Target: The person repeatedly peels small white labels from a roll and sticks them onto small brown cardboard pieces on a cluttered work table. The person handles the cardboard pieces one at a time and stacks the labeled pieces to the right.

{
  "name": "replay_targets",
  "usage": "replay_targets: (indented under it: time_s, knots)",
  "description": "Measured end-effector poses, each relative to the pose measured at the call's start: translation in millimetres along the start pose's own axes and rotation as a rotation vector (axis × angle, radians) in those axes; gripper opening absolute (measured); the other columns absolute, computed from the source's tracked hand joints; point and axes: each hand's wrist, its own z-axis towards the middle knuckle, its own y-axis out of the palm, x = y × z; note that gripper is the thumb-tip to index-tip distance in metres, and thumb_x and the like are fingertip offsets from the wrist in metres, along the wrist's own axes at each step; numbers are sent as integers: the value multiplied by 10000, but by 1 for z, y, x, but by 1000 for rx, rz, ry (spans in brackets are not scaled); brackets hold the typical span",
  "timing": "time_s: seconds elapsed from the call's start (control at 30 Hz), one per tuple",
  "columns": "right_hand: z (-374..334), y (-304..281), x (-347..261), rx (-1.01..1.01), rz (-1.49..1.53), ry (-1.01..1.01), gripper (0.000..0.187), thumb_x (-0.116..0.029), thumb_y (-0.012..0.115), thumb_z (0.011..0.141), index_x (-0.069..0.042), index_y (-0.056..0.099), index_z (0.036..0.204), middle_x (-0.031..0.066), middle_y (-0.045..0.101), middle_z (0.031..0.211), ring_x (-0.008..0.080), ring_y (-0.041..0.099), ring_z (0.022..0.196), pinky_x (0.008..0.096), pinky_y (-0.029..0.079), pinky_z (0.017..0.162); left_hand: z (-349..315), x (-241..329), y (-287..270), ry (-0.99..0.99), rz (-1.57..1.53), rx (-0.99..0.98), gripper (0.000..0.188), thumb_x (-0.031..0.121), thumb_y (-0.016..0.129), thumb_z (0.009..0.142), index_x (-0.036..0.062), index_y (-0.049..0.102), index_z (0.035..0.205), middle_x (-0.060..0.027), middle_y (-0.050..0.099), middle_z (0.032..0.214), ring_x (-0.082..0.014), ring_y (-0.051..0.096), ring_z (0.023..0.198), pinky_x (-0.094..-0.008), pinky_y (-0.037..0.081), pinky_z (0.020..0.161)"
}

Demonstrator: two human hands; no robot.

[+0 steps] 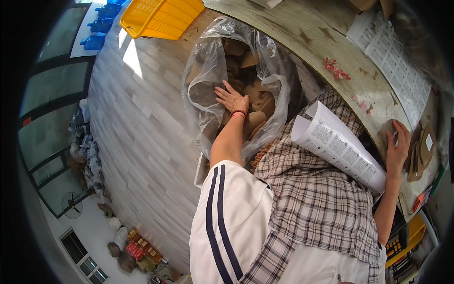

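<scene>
My left hand (pixel 231 100) is spread over the mouth of a large clear plastic bag (pixel 198 71), its fingers stretched and holding nothing I can see. Inside the bag lie many brown cardboard pieces (pixel 257 100), right beside and under that hand. My right hand (pixel 398 144) rests at the table edge with its fingers extended and apart. Close by it is a small stack of brown cardboard pieces (pixel 421 151), the top one bearing a white label. Across my lap, on a plaid apron, lies a curled sheet of printed labels (pixel 338 151).
The worn table (pixel 302 23) curves along the right, with another label sheet (pixel 392 66) on it. A yellow plastic basket (pixel 163 19) stands beyond the bag. Blue water bottles (pixel 94 41) and bagged goods (pixel 87 146) line the left wall of the plank floor (pixel 137 156).
</scene>
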Motion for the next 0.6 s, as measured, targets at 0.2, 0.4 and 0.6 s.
replay_targets:
  time_s: [0.2, 0.4, 0.6]
  knots:
    - [-4, -5, -3, 11, 2, -18, 365, -129, 681, 945, -93, 646, 1306, 95, 611, 1311, 287, 560, 1240, 379, 435, 1055, 17, 3, 8, -107, 188, -55, 1354, 554, 801, 710, 64, -79, 1614, -435, 46, 1583, -540, 80, 1507, -665, 103, 1189]
    - [-3, -12, -10, 18, -17, -38, 387, -100, 694, 930, -96, 645, 1313, 94, 613, 1309, 283, 564, 1230, 374, 446, 1041, 16, -4, 10, -85, 238, 31, 1187, 356, 717, 775, 68, -65, 1620, -405, 58, 1598, -523, 104, 1509, -649, 105, 1196]
    - [-5, -13, -14, 56, -28, -81, 389, -89, 685, 934, -100, 643, 1320, 91, 610, 1320, 286, 565, 1232, 376, 448, 1039, -4, -27, -17, 45, 96, 207, 1108, 269, 724, 763, 78, 50, 1621, -282, 194, 1597, -405, 210, 1500, -596, 183, 1188]
